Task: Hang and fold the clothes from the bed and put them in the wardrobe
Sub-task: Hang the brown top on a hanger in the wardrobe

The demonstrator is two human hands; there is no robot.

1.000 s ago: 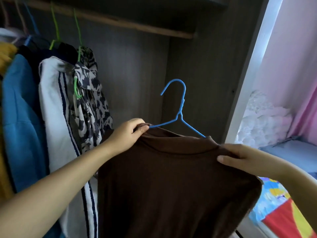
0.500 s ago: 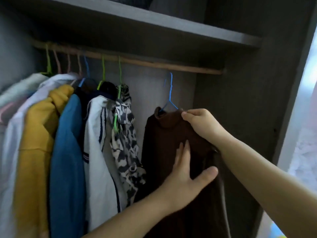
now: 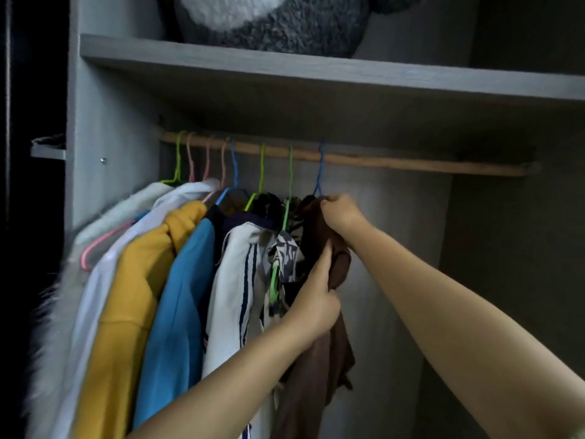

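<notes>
On the wooden rail, from the left, hang a white fluffy coat, a yellow top, a blue top, a striped white top and a patterned scarf. The brown shirt hangs last on a blue hanger. The left hand grips its bunched cloth; the right hand pinches its collar.

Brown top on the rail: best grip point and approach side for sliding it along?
Grip the brown top at its shoulder, just under the blue hanger hook, coming from the right: that side of the rail is bare, while garments crowd its left.
</notes>
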